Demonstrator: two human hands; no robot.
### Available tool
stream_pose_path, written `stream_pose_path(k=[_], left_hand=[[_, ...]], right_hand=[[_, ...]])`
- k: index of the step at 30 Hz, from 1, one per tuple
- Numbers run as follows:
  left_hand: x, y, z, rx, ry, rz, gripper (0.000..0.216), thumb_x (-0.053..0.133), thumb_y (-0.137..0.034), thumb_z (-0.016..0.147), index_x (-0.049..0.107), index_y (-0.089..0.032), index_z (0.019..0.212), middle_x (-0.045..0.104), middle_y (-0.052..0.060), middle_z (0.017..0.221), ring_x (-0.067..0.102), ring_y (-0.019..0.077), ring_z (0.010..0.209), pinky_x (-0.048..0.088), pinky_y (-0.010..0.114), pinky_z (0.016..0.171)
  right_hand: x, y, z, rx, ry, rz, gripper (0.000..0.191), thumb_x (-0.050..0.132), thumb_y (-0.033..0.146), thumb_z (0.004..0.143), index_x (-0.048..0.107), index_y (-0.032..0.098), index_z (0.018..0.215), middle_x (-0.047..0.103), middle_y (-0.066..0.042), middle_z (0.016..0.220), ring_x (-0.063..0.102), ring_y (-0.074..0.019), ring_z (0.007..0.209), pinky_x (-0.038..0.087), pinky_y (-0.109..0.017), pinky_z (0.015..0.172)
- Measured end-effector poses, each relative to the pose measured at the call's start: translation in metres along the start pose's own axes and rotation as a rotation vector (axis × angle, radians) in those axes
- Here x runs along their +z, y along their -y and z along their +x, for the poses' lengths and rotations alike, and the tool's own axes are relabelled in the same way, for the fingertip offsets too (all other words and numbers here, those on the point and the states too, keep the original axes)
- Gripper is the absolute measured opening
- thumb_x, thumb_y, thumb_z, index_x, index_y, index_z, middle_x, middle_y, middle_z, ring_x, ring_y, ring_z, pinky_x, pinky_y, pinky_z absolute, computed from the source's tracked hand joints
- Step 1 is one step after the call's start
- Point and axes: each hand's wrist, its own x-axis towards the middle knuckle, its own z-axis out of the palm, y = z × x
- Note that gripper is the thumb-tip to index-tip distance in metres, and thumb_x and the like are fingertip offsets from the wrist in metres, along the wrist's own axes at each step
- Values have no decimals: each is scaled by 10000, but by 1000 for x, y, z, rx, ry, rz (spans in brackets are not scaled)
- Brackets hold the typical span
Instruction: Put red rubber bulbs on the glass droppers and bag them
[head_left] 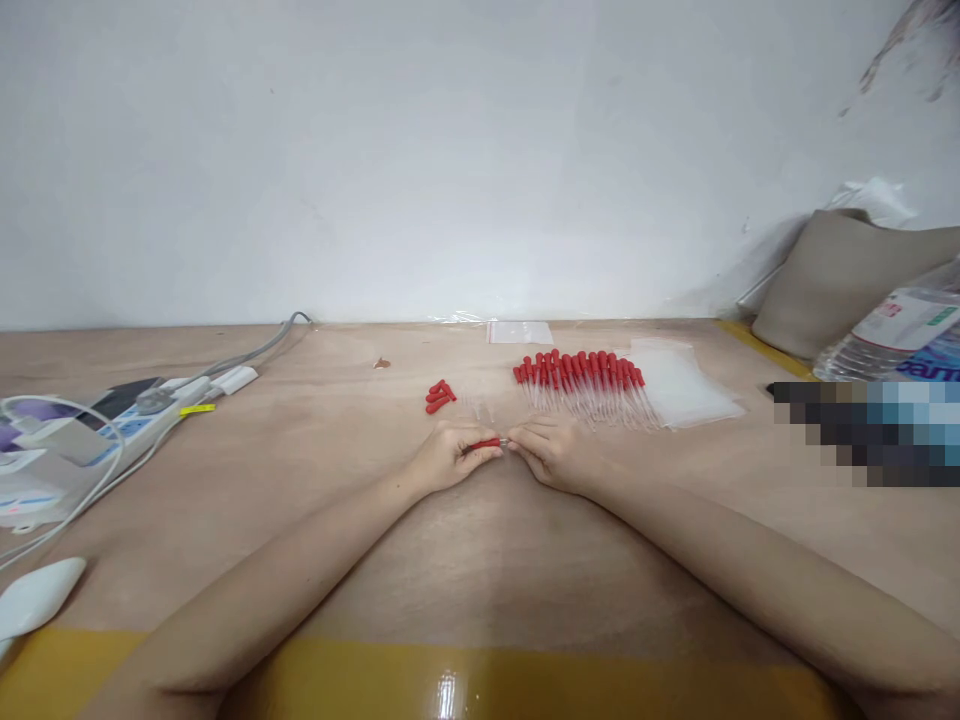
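Note:
My left hand [456, 457] is closed around a red rubber bulb [486, 444], its tip pointing right. Facing it, my right hand [553, 452] pinches a clear glass dropper tube [505, 442] where it meets the bulb's open end. Most of the tube is hidden by my right fingers. Beyond my left hand lie several loose red bulbs [439, 394], with a few clear tubes [478, 406] beside them. To the right, a row of droppers with red bulbs [577, 372] rests on the table, tubes toward me.
Clear plastic bags [686, 383] lie right of the droppers, and a small zip bag [519, 332] lies by the wall. A power strip [124, 430] with cables is at left, near a white object [41, 595]. Bottles [892, 325] and a grey-brown object [832, 280] stand at right.

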Motion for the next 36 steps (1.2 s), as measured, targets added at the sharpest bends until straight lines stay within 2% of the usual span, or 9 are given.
stream_pose_path(k=[4, 10, 12, 16, 20, 26, 30, 33, 36], left_hand=[[0, 6, 1, -59, -55, -11, 199, 558, -327, 821, 665, -174, 891, 661, 38, 739, 579, 145, 678, 448, 268, 662], [-5, 20, -1, -38, -190, 116, 321, 638, -368, 754, 611, -209, 1031, 668, 43, 901, 574, 178, 845, 408, 358, 843], [-9, 25, -1, -82, -257, 158, 373, 651, -386, 736, 586, -211, 1058, 659, 37, 919, 562, 181, 870, 395, 365, 862], [-16, 35, -3, -269, -387, 316, 472, 690, -438, 669, 567, -194, 1055, 627, 54, 943, 533, 219, 913, 381, 386, 861], [-22, 43, -6, -414, -378, 456, 227, 641, -369, 726, 630, -211, 889, 596, 49, 914, 503, 231, 924, 367, 398, 857], [-21, 51, -8, -466, -317, 445, 150, 642, -310, 721, 646, -201, 825, 552, 50, 875, 504, 220, 888, 408, 382, 818], [-19, 55, -7, -530, -279, 341, 133, 607, -264, 748, 643, -181, 845, 538, 49, 863, 543, 184, 794, 461, 334, 740], [-18, 59, -7, -555, -279, 300, 111, 579, -231, 768, 639, -172, 841, 532, 41, 856, 555, 158, 729, 479, 316, 701], [-17, 62, -8, -547, -313, 275, 119, 593, -220, 759, 627, -155, 852, 526, 40, 851, 560, 148, 711, 492, 307, 691]], right_hand=[[-7, 0, 3, 81, 51, -48, 221, 434, 222, 866, 641, 150, 887, 642, -60, 776, 526, -155, 749, 358, -283, 673], [-20, 1, 9, 245, 230, -153, 243, 433, 232, 863, 666, 176, 821, 598, -63, 779, 475, -162, 782, 288, -307, 701], [-21, -2, 16, 381, 250, -136, 235, 440, 247, 854, 661, 178, 818, 611, -63, 802, 493, -169, 807, 294, -300, 698], [-15, -16, 39, 769, 286, -49, 254, 436, 304, 833, 655, 190, 770, 641, -55, 782, 550, -169, 732, 328, -277, 630], [5, -32, 63, 1010, 336, -93, 351, 395, 389, 832, 664, 180, 750, 648, -95, 749, 590, -221, 747, 364, -305, 621], [27, -40, 71, 1074, 422, -248, 296, 417, 301, 805, 641, 125, 887, 649, -166, 885, 607, -272, 832, 339, -414, 767], [26, -35, 69, 989, 425, -307, 321, 386, 315, 826, 636, 115, 850, 652, -174, 855, 610, -276, 813, 292, -443, 803], [27, -27, 74, 952, 421, -268, 324, 400, 352, 823, 635, 129, 835, 653, -160, 854, 605, -275, 835, 301, -431, 799], [32, -20, 83, 996, 442, -178, 306, 453, 379, 798, 641, 142, 842, 655, -150, 866, 605, -271, 848, 326, -420, 797]])
